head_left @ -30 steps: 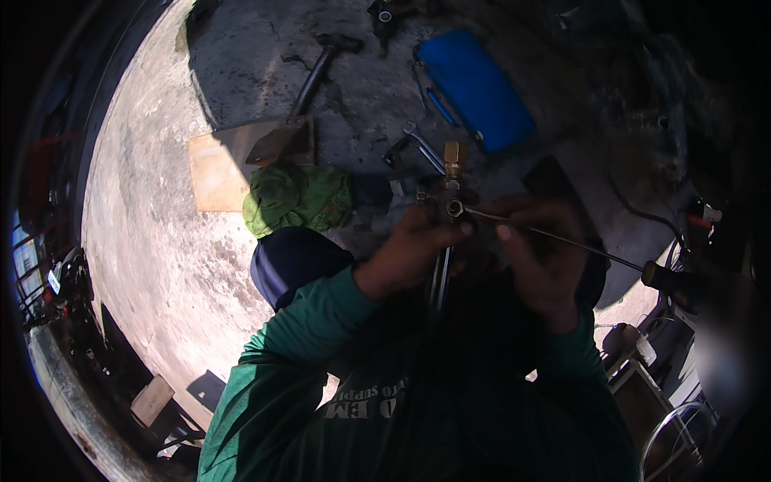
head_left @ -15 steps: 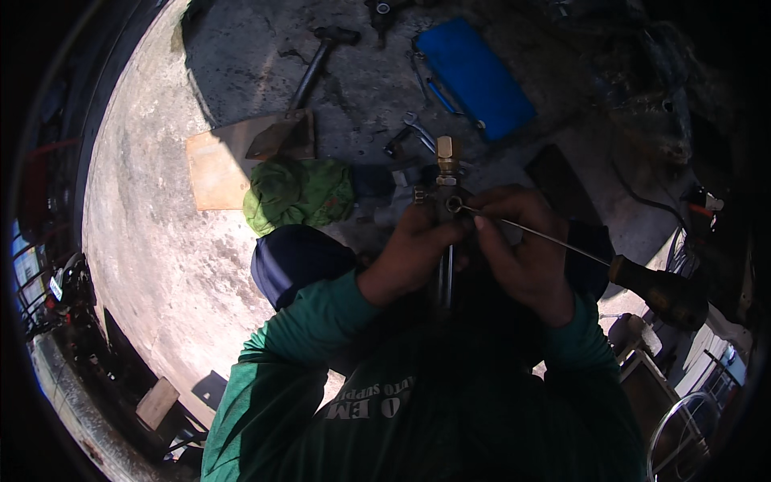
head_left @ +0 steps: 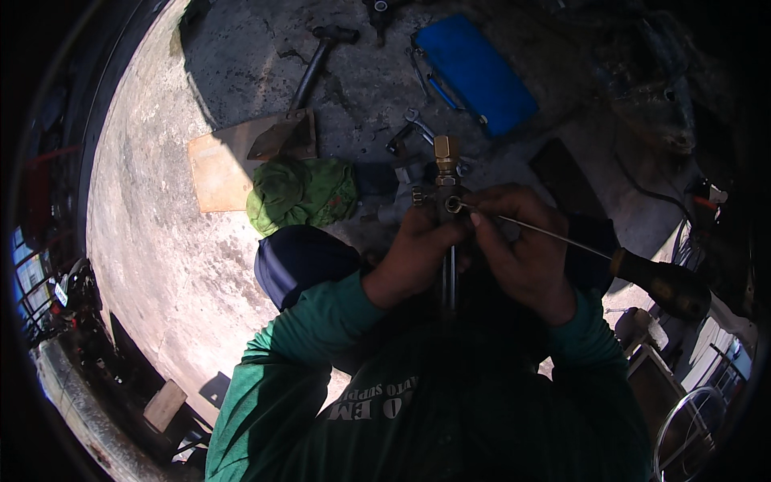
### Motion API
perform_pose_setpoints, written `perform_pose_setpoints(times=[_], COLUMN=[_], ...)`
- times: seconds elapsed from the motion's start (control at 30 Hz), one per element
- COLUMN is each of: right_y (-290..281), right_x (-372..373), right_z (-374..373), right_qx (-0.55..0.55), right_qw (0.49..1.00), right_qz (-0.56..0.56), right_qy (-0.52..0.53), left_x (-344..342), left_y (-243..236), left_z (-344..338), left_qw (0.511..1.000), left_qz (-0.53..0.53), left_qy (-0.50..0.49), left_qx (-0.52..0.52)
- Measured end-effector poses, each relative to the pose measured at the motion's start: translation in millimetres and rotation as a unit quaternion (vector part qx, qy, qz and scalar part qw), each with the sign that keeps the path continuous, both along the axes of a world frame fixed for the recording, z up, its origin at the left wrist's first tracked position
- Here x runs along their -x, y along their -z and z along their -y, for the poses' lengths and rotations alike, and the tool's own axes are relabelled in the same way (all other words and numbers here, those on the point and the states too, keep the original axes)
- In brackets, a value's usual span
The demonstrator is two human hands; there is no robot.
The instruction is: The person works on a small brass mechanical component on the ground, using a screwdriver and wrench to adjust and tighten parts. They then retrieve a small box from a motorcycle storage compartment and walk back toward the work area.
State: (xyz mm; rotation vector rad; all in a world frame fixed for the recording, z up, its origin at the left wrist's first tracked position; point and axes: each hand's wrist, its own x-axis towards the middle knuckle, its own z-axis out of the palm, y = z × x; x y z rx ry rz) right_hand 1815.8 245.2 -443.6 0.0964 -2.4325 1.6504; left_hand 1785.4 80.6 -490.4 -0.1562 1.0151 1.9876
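Note:
My left hand (head_left: 411, 255) is closed around a dark metal fitting (head_left: 446, 194), held upright above my lap. A brass hex nut (head_left: 446, 149) tops it, a smaller brass threaded end (head_left: 418, 195) sticks out to the left, and a round port with a brass rim (head_left: 454, 205) faces up. Below it runs a shiny metal rod (head_left: 449, 277), partly hidden. My right hand (head_left: 526, 253) pinches the thin shaft of a screwdriver (head_left: 658, 283). Its dark handle points away to the right, and its tip is at the port; how deep it reaches cannot be made out.
A green cloth (head_left: 297, 193) lies on the concrete beside my left knee, near a flat tan sheet (head_left: 221, 173). Farther off are a hammer (head_left: 315, 68), a wrench (head_left: 420, 122) and a blue flat case (head_left: 478, 76). A dark cable (head_left: 650, 189) curves at the right.
Both hands keep their grip, and the screwdriver tip stays at the port. The whole view has shifted slightly.

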Motion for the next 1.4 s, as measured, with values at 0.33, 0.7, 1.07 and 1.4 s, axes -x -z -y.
perform_pose_setpoints(times=[0.33, 0.7, 1.07, 1.4], right_y=[-1.9, -1.2, -2.9, -7.5], right_x=[1.7, 3.7, 3.8, 4.2], right_z=[-1.3, -2.6, -4.2, -5.6], right_qx=[0.009, 0.020, 0.020, 0.008], right_qw=[1.000, 0.999, 0.999, 0.999], right_qz=[0.001, 0.004, 0.014, 0.011], right_qy=[-0.017, -0.028, -0.030, -0.049], left_x=[-2.1, -2.1, -2.9, -4.6], left_y=[4.8, 7.0, 4.1, 5.5], left_z=[-0.4, 1.5, 1.2, 0.6], left_qw=[1.000, 1.000, 1.000, 1.000], left_qz=[-0.005, -0.017, -0.015, -0.013], left_qy=[-0.002, 0.007, 0.003, -0.007], left_qx=[-0.003, 0.006, -0.001, -0.014])
